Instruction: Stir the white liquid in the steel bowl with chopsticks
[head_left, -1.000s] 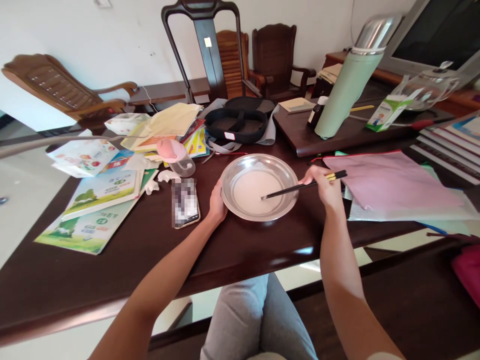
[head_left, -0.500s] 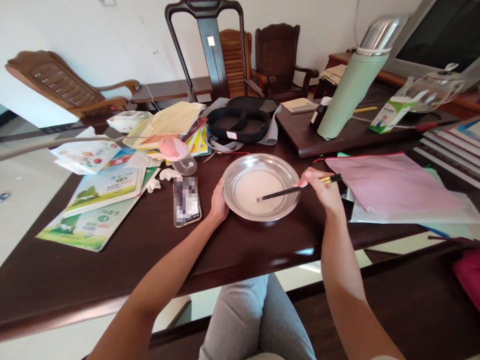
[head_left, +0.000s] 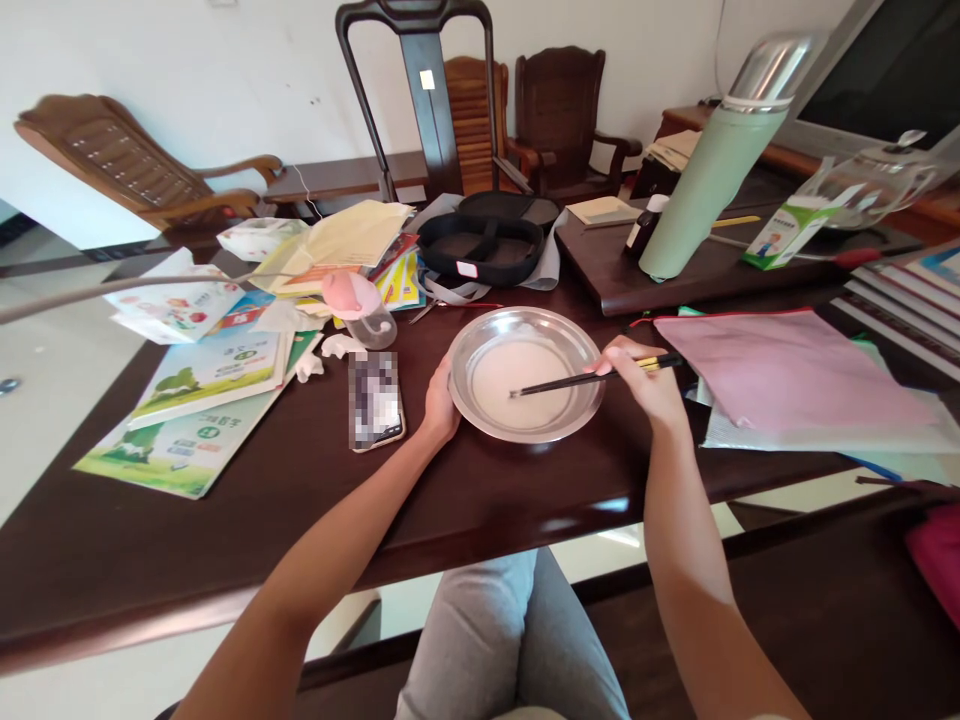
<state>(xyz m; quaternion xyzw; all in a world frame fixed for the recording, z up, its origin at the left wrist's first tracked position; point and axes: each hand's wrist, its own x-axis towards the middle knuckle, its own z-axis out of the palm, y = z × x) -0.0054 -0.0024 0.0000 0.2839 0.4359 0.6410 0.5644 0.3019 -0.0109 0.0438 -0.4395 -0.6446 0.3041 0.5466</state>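
Observation:
A round metal basin [head_left: 465, 398] with a wide rim stands on the dark table. Whitish liquid [head_left: 499, 368] covers its bottom. My left hand [head_left: 441, 402] grips the basin's left rim, its fingers partly hidden behind the edge. Dark chopsticks [head_left: 559, 383] with gold bands are pinched in my right hand [head_left: 634, 375], just beyond the basin's right rim. Their tips dip into the liquid near the middle of the basin. Left of my left hand lies a phone [head_left: 376, 402] with a blurred screen.
Booklets [head_left: 176, 435], crumpled tissues [head_left: 341, 345] and a pink-topped cup [head_left: 364, 308] lie to the left. Behind the basin sits an open black case [head_left: 480, 250]. A green thermos [head_left: 705, 170] stands at back right, with a pink pouch [head_left: 780, 365] nearer.
The chopstick tips have shifted slightly left in the liquid. My left hand keeps its grip on the basin's rim. The whole view has drifted a little.

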